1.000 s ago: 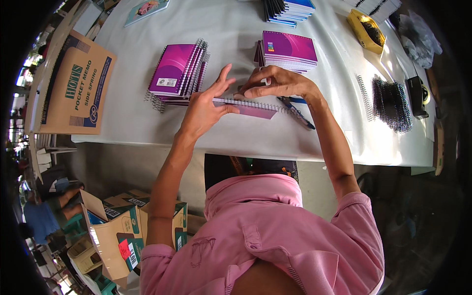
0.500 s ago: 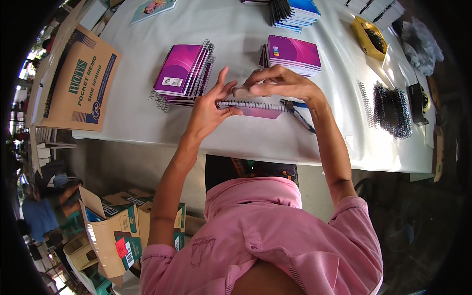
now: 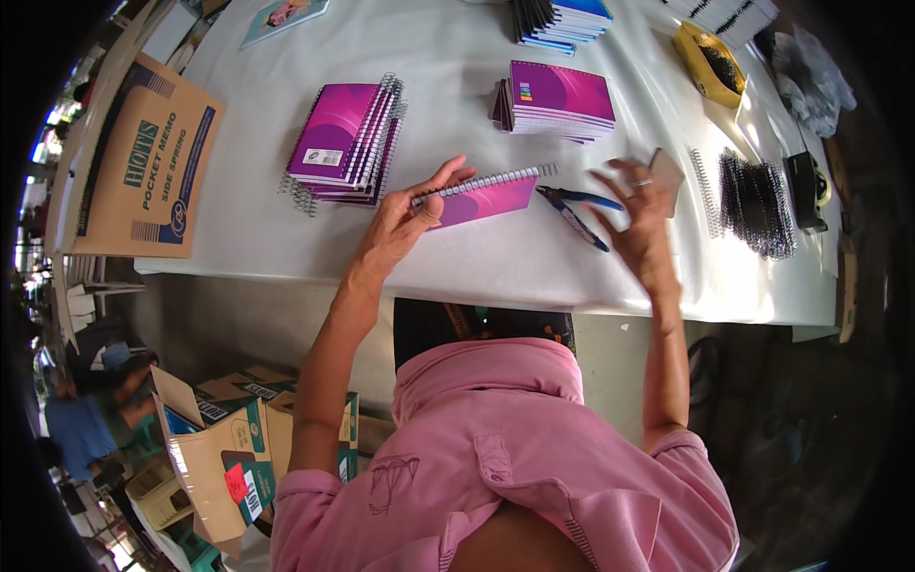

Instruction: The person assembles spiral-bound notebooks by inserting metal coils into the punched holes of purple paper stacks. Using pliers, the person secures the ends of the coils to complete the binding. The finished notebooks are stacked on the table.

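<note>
My left hand is closed around one end of a purple spiral notebook, its coil edge up. The wire coil sticks out past the notebook's right end. To the right, my right hand is over the table, thumb and nearest fingers spread and slightly blurred. A flat brownish piece is tucked at its outer fingers; its kind is unclear. Between the hands lie cutting pliers with blue and black handles, jaws near the notebook's right end.
Left stands a stack of coiled purple notebooks; farther back is another purple stack. Loose black wire coils lie right, beside a black dispenser. A yellow container is behind them. A cardboard box stands at far left.
My right hand has moved away from the notebook to the right, taking the brownish piece along. The notebook, still in my left hand, has tilted with its right end up.
</note>
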The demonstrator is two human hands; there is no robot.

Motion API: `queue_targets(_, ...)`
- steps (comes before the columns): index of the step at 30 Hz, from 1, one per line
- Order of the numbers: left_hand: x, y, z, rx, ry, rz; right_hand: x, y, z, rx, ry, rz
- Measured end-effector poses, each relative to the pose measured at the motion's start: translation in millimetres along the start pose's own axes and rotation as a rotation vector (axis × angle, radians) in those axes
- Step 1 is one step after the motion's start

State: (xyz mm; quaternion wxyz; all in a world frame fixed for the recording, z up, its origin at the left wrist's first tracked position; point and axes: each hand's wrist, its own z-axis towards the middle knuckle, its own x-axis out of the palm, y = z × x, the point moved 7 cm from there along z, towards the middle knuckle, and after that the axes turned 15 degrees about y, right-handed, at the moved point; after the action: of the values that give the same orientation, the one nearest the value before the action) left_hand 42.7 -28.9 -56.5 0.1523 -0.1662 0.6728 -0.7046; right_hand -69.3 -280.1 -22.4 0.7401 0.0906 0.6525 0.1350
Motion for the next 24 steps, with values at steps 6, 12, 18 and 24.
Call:
queue_targets(6, 13, -3, 2, 0.073, -0.14, 0.071, 40, 16, -11, 0.067, -0.075, -0.134)
queue_targets(12, 25, -7, 5, 0.031, -0.228, 0.512, -2, 109, -11, -0.136, -0.09, 0.251)
queue_targets(18, 40, -54, 6, -0.04, -0.386, 0.86, -11, 129, -3, -0.161, -0.16, 0.253)
queue_targets(24, 45, -59, 3, 0.047, -0.517, 1.191, 8, 116, 5, -0.133, 0.132, 0.661)
